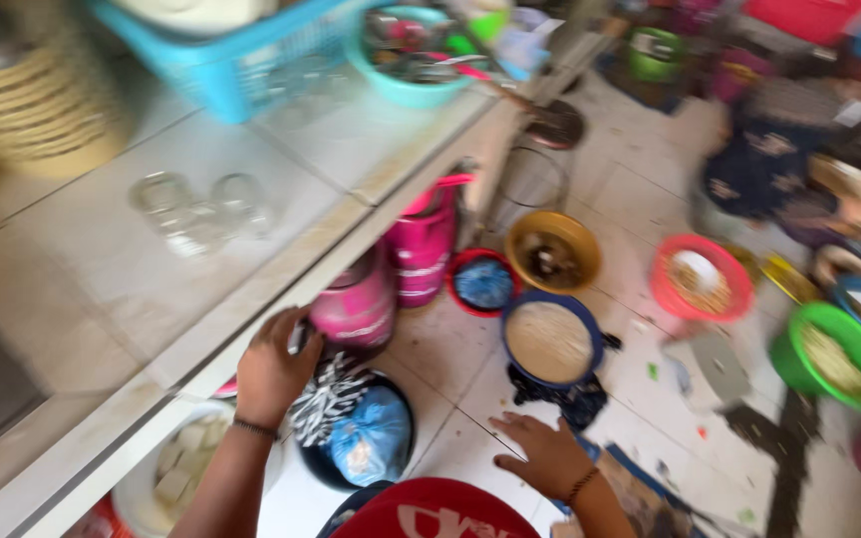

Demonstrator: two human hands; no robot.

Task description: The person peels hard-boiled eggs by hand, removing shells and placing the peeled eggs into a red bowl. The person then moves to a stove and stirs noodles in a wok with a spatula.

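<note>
1. Down near the bottom of the blurred view, the left hand (273,367) curls its fingers against the front lip of a pale tiled counter (251,289); whether it grips anything small there cannot be told.
2. Just right of that hand stands a round black pot (351,423) on the floor, holding a crumpled blue plastic bag and a black-and-white patterned cloth.
3. The right hand (542,453) lies open, palm down and fingers spread, on the white tiled floor (630,229), holding nothing; a beaded band circles each wrist.
4. Just beyond the right hand sits a blue-rimmed pot (550,342), round, filled with a smooth beige mass, on a dark cloth.
5. Farther off, a yellow bowl (553,251) and a small red bowl (482,282) stand side by side.
6. Two pink gas cylinders (391,279), glossy and rounded, stand under the counter edge.
7. On the counter lie clear glass jars (201,211), with a blue latticed plastic basket (241,55) at the far side.
8. At the right, a red basket (702,277) and a green basket (834,356) hold pale food.
</note>
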